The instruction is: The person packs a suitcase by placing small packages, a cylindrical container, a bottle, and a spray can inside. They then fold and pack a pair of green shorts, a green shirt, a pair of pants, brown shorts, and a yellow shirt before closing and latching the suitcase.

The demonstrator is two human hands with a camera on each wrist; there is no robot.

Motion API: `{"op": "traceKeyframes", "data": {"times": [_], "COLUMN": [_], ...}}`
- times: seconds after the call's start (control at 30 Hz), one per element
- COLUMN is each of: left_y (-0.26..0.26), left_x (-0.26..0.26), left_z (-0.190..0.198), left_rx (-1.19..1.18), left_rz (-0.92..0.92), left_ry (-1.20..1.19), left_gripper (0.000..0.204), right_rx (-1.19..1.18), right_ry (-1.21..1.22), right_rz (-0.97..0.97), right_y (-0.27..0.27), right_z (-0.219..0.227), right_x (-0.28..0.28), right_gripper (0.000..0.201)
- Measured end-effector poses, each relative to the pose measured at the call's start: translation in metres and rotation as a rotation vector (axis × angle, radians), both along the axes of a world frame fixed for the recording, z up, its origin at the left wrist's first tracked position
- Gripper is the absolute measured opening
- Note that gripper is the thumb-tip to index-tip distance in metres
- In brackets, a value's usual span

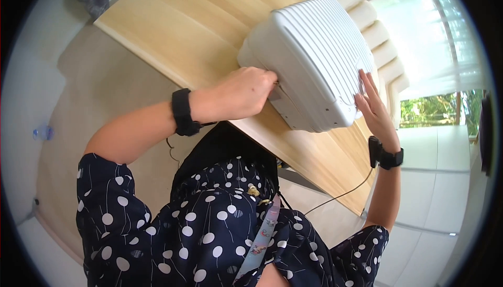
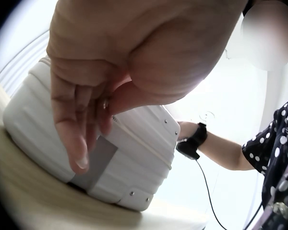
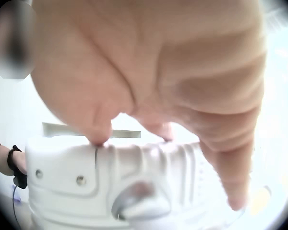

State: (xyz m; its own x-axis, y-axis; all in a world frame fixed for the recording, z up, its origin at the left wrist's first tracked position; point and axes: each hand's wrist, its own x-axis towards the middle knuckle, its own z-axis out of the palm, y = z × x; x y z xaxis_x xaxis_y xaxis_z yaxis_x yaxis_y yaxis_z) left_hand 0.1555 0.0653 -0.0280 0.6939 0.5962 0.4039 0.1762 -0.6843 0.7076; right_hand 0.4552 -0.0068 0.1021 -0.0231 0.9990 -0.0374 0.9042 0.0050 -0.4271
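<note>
A ribbed white hard-shell suitcase (image 1: pixel 319 40) lies on its side on the wooden table (image 1: pixel 194 19). At its near side, my left hand (image 1: pixel 238 95) has thumb and fingers brought together over the seam (image 2: pixel 141 141). Between thumb and forefinger shows a small metal zipper pull (image 2: pixel 105 103), mostly hidden by the fingers. A grey panel (image 2: pixel 100 160) sits on the shell just below that hand. My right hand (image 1: pixel 376 111) rests on the suitcase's right end, fingers extended and fingertips against the ribbed shell, near a shiny wheel-like fitting (image 3: pixel 141 199).
A cream padded seat (image 1: pixel 374 35) runs behind the table, beside a curtained window (image 1: pixel 429 40). White cabinets (image 1: pixel 435 182) stand at the right. A thin black cable (image 1: pixel 335 198) hangs from the right wrist camera across the table's near edge.
</note>
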Motion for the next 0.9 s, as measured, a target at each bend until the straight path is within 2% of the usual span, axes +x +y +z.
{"op": "traceKeyframes", "data": {"times": [0.07, 0.17, 0.2, 0.23, 0.3, 0.33, 0.37, 0.4, 0.43, 0.47, 0.5, 0.53, 0.6, 0.63, 0.67, 0.73, 0.77, 0.8, 0.83, 0.87, 0.9], "left_y": [0.006, 0.028, 0.038, 0.046, 0.074, 0.088, 0.102, 0.115, 0.126, 0.138, 0.147, 0.152, 0.148, 0.151, 0.152, 0.152, 0.146, 0.142, 0.140, 0.140, 0.140], "left_x": [0.000, -0.018, -0.024, -0.026, -0.035, -0.040, -0.044, -0.048, -0.054, -0.059, -0.059, -0.061, -0.086, -0.096, -0.105, -0.119, -0.120, -0.122, -0.122, -0.124, -0.125], "left_z": [0.006, 0.021, 0.018, 0.011, 0.007, 0.006, 0.007, 0.009, 0.006, -0.003, -0.004, -0.007, -0.025, -0.032, -0.042, -0.054, -0.057, -0.053, -0.050, -0.048, -0.047], "left_rx": [-0.002, 0.034, -0.035, -0.102, -0.014, -0.001, -0.093, -0.182, -0.162, 0.087, 0.336, 0.352, 0.352, 0.365, 0.311, 0.264, 0.163, 0.065, 0.076, 0.066, 0.054], "left_rz": [0.020, 0.010, 0.061, 0.116, 0.199, 0.181, 0.347, 0.517, 0.513, 0.533, 0.544, 0.529, 0.508, 0.483, 0.469, 0.432, 0.465, 0.502, 0.490, 0.494, 0.499], "left_ry": [-0.084, 0.023, -0.013, -0.050, -0.097, -0.081, -0.011, 0.059, 0.075, 0.151, 0.222, 0.234, 0.121, 0.126, 0.088, 0.053, 0.055, 0.057, 0.063, 0.098, 0.136], "left_gripper": [0.017, 0.017, 0.017, 0.018, 0.021, 0.021, 0.022, 0.023, 0.023, 0.024, 0.025, 0.025, 0.027, 0.027, 0.027, 0.028, 0.028, 0.028, 0.028, 0.027, 0.027], "right_rx": [0.075, 0.081, 0.092, 0.079, 0.089, 0.111, 0.194, 0.210, 0.286, 0.363, 0.440, 0.539, 0.751, 0.725, 0.738, 0.459, 0.478, 0.356, 0.223, 0.234, 0.215], "right_ry": [-0.006, -0.032, -0.021, -0.002, 0.052, 0.087, 0.145, 0.161, 0.399, 0.633, 0.612, 0.726, 0.684, 0.609, 0.612, 0.413, 0.419, 0.528, 0.633, 0.646, 0.657], "right_rz": [0.042, 0.051, 0.024, 0.099, 0.214, 0.256, 0.323, 0.313, 0.369, 0.427, 0.331, 0.178, -0.129, -0.261, -0.288, -0.276, -0.295, -0.201, -0.103, -0.115, -0.014], "right_y": [-0.004, -0.006, -0.004, -0.004, -0.005, -0.004, -0.001, 0.006, 0.015, 0.026, 0.032, 0.038, 0.053, 0.061, 0.067, 0.076, 0.072, 0.071, 0.071, 0.073, 0.079], "right_z": [-0.002, 0.007, 0.005, 0.000, -0.004, -0.007, -0.013, -0.017, -0.022, -0.023, -0.014, -0.012, -0.042, -0.063, -0.093, -0.144, -0.152, -0.154, -0.155, -0.153, -0.149], "right_x": [-0.007, -0.034, -0.038, -0.036, -0.051, -0.063, -0.067, -0.064, -0.061, -0.056, -0.040, -0.019, 0.015, 0.039, 0.056, 0.074, 0.074, 0.069, 0.065, 0.059, 0.052], "right_gripper": [0.056, 0.054, 0.054, 0.053, 0.055, 0.057, 0.055, 0.055, 0.049, 0.043, 0.032, 0.026, 0.024, 0.024, 0.024, 0.032, 0.032, 0.039, 0.046, 0.046, 0.050]}}
